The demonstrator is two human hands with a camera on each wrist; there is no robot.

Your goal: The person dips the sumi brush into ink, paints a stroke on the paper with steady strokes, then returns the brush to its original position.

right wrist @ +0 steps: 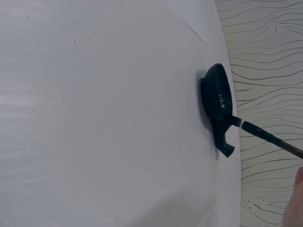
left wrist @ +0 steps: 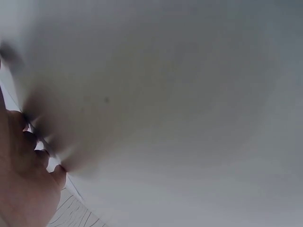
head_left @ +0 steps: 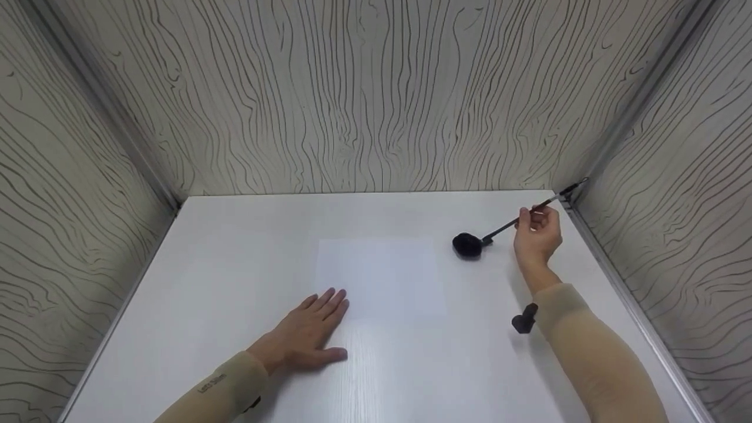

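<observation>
My right hand [head_left: 537, 232] pinches the dark shaft of a brush [head_left: 510, 224], which slants up to the right. A small black dish [head_left: 467, 245] stands on the table to the left of this hand. In the right wrist view the lower end of the brush [right wrist: 262, 134] reaches the rim of the dish [right wrist: 218, 94], and its tip is hidden inside. The dish has a short bent handle. My left hand [head_left: 308, 332] lies flat, fingers straight, with its fingertips at the lower left corner of a white sheet of paper [head_left: 379, 276].
The white tabletop [head_left: 247, 235] is bounded by wood-grain panels at the back [head_left: 352, 106] and both sides. Metal edging runs along the table's sides. A dark wrist device [head_left: 523, 320] hangs by the right sleeve.
</observation>
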